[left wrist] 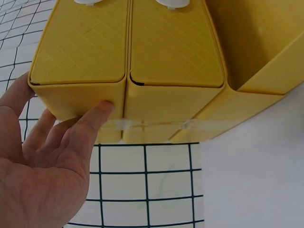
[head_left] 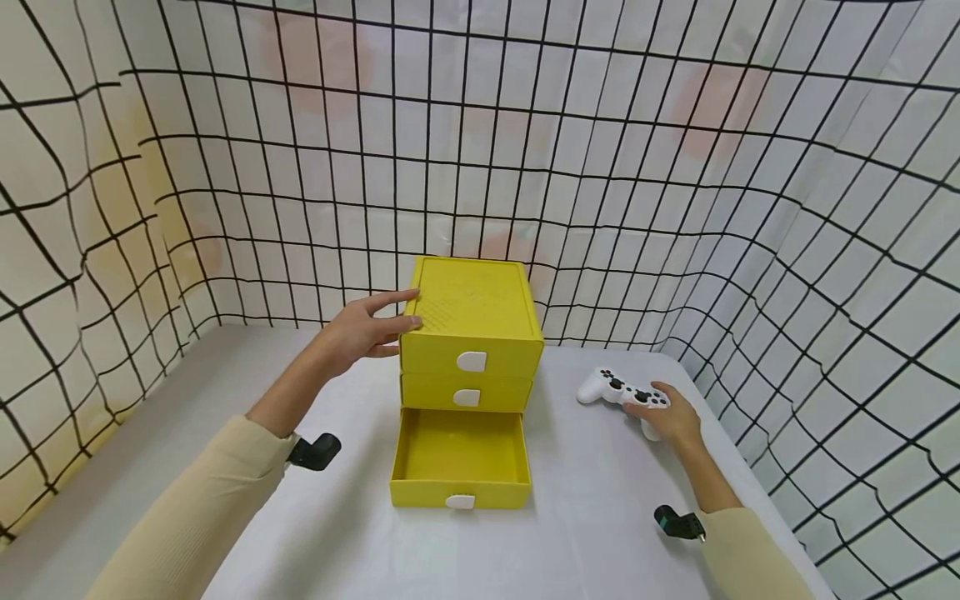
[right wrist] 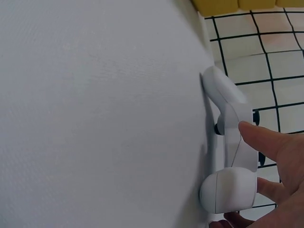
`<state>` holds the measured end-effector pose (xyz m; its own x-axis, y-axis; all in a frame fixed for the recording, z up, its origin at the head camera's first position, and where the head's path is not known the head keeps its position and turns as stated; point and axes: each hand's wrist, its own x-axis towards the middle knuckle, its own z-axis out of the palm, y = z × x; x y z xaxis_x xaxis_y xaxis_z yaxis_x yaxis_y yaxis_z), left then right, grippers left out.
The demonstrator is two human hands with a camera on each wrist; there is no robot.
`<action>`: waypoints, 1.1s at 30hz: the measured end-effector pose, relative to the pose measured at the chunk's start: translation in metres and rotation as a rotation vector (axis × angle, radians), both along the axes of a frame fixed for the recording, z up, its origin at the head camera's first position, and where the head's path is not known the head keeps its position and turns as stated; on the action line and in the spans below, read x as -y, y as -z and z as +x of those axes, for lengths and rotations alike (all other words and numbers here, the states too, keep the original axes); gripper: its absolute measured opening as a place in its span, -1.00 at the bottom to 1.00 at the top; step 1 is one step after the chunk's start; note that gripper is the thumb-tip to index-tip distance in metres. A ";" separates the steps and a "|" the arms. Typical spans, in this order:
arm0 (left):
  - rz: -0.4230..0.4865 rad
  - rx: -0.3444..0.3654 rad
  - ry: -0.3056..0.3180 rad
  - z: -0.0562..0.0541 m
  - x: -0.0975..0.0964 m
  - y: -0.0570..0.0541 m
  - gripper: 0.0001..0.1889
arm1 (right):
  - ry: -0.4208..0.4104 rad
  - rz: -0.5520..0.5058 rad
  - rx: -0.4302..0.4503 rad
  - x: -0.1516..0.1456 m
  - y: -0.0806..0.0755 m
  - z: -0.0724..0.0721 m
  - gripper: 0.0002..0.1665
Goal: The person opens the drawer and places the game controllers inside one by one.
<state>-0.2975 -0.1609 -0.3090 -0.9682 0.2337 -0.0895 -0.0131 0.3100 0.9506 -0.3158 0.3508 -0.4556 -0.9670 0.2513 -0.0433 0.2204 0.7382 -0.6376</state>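
A yellow three-drawer box with white pull tabs stands mid-table in the head view. Its bottom drawer is pulled out, and nothing shows inside. My left hand rests against the box's left side, fingers extended and fingertips at the top edge. In the left wrist view, that hand touches the yellow side wall with its fingers. To the right, a white game controller lies on the table. My right hand holds its right end between thumb and fingers; the right wrist view shows the thumb on the controller.
A white cloth-covered table lies beneath everything. Black wire mesh with pale sheeting behind it encloses the back and both sides. Clear tape runs along the box's side. A dark wrist device sits at the left cuff.
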 end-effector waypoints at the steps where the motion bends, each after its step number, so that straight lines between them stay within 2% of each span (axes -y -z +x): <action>1: 0.000 0.000 0.000 0.000 0.000 0.000 -0.27 | 0.001 -0.002 -0.001 0.000 0.001 0.000 0.09; 13: 0.010 -0.001 0.016 -0.001 -0.001 0.001 -0.26 | 0.036 0.003 -0.045 0.003 0.010 -0.002 -0.11; 19: 0.008 -0.003 0.018 -0.002 -0.001 0.001 -0.26 | 0.047 0.010 -0.056 0.007 0.009 0.003 -0.13; 25: 0.008 -0.002 0.014 -0.002 -0.001 0.001 -0.27 | 0.045 0.031 -0.074 0.011 0.002 0.011 -0.13; 33: -0.007 -0.005 0.006 -0.001 0.000 0.000 -0.26 | -0.001 0.092 -0.126 0.016 -0.018 0.021 -0.15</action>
<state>-0.2981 -0.1606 -0.3091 -0.9672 0.2389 -0.0863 -0.0065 0.3166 0.9485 -0.2945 0.3349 -0.4373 -0.9634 0.2480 0.1015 0.1424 0.7946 -0.5902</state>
